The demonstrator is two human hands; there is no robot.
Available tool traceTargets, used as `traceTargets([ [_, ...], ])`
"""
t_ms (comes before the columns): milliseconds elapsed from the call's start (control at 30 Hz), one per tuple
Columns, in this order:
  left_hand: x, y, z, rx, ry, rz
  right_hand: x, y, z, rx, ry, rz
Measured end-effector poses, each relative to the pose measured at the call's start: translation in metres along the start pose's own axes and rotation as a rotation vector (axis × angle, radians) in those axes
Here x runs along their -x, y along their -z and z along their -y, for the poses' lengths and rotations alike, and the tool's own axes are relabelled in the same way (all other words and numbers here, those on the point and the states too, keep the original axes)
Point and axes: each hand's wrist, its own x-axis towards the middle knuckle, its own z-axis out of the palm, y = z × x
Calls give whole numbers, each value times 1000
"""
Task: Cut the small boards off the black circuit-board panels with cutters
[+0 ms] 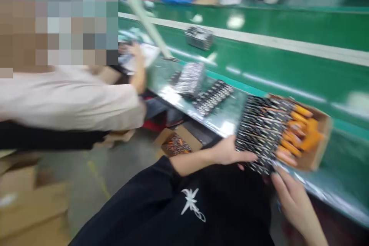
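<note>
A black slab with rows of small pale marks, perhaps a panel of circuit boards, is held at its near edge by both hands. My left hand grips its near left corner, thumb on top and fingers partly hidden below. At its near right corner my right hand is closed on the edge, with some fingers out of sight. Just right of the slab, partly covered by it, is a cardboard box containing several orange pieces. Motion blur hides the fine detail.
On the bench lie another dark marked panel and a silvery stack. Another stack rests on the green conveyor belt. A co-worker's sleeve is at left. An open carton stands below the bench.
</note>
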Motion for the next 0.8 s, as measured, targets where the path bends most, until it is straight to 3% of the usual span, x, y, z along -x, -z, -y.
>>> traceTargets([
  [100,1,6,-1,-46,-37,-79,10,6,14,-45,-140,54],
  [200,-4,9,2,19,-5,19,4,5,12,-164,-129,83],
  [267,-3,8,2,103,62,123,5,2,10,-314,-112,164],
  [333,-1,5,1,133,102,150,9,-2,7,-427,-116,225],
  [533,-1,1,2,17,-25,-2,12,-4,5,-285,-167,85],
  [800,1,3,9,-111,-20,42,8,0,11,-176,-198,6],
])
